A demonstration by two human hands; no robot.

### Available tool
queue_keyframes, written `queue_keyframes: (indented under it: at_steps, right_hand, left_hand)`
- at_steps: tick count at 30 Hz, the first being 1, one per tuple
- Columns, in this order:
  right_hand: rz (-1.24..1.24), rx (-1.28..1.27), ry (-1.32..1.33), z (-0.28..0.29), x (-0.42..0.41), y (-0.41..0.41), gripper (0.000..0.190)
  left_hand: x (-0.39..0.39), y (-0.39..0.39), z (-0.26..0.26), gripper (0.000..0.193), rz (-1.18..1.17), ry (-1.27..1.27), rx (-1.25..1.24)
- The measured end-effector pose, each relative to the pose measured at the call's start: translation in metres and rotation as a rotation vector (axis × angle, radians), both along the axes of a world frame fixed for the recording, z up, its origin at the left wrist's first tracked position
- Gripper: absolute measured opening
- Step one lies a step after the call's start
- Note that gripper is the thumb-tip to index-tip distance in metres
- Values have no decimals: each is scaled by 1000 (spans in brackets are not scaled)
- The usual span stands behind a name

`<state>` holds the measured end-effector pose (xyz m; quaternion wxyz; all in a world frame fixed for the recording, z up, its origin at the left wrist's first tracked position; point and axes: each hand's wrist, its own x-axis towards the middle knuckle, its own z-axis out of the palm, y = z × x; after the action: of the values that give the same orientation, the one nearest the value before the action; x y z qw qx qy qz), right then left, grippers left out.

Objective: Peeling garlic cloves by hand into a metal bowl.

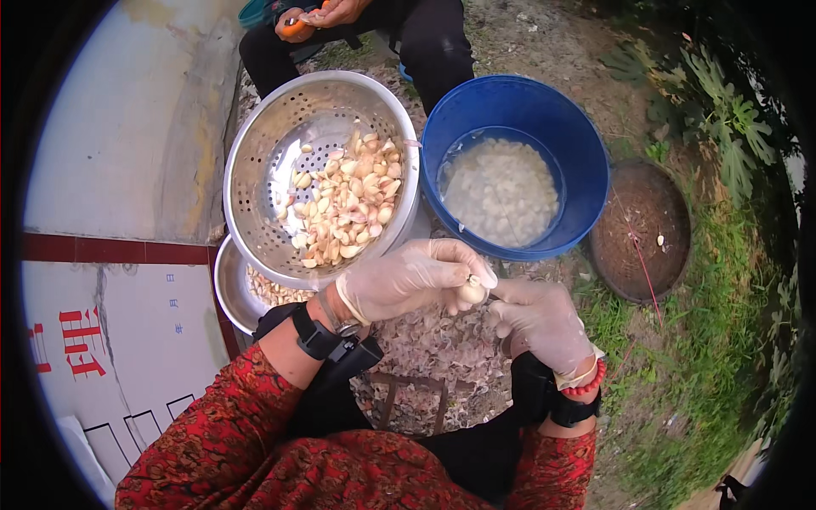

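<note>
My left hand, in a pale thin glove, holds a whitish garlic clove between thumb and fingers. Close to its right side is my right hand, gloved too, its fingers bent; whether a small tool sits in them I cannot tell. Beyond the left hand stands a perforated metal colander with many unpeeled garlic cloves heaped on its right side. To its right, a blue plastic bucket contains pale peeled cloves under cloudy water.
A smaller metal bowl with cloves is partly under the colander. Garlic skins cover the ground between my legs. A round brown basket lies right of the bucket, beside grass. Another person sits opposite, holding something orange. A wall runs along the left.
</note>
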<state>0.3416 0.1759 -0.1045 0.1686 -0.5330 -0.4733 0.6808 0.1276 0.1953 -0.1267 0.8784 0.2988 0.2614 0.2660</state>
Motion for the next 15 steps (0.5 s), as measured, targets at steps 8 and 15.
queue_keyframes:
  at_steps: [8,15]
  right_hand:
    - [-254,63,181,-15,2,-3,37]
    - [-293,149,359,-18,-24,-6,57]
  left_hand:
    - [10,1,3,16,107,285,-29]
    - [25,-5,6,17,177,621,142]
